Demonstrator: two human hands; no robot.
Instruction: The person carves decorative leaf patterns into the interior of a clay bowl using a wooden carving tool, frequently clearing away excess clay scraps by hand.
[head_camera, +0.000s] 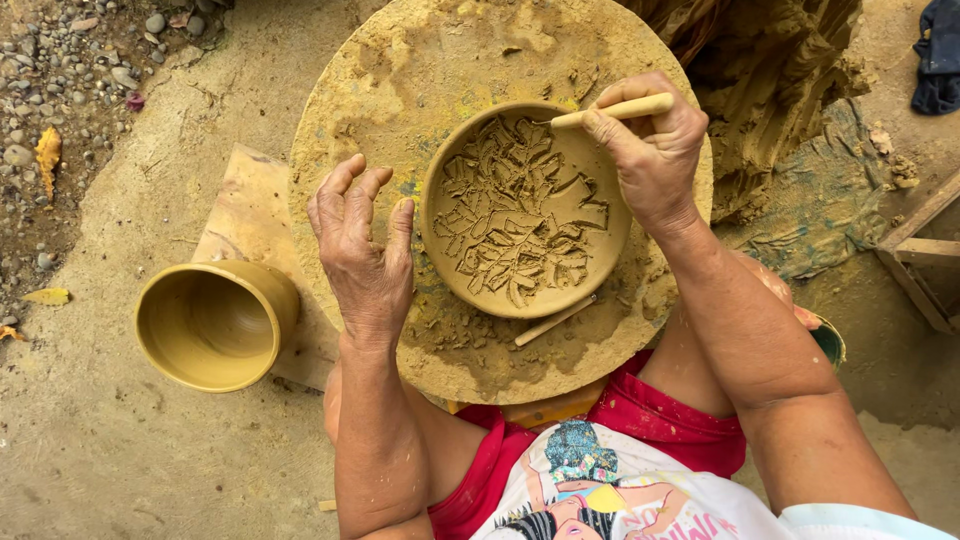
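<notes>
A round clay dish (525, 210) with a leaf pattern carved into its inside rests on a large round clay-caked board (420, 70). My right hand (650, 145) grips a pale wooden carving stick (615, 110), its tip touching the upper inside of the dish. My left hand (362, 245) lies on the board just left of the dish, fingers spread, holding nothing; the thumb sits against the dish's rim. A second thin wooden stick (555, 321) lies on the board below the dish among clay shavings.
An ochre clay pot (215, 322) lies on its side on a wooden plank (245, 215) at left. Gravel (60, 60) covers the upper left ground. A mound of raw clay (775, 70) stands at upper right, with wooden framing (920, 255) at the right edge.
</notes>
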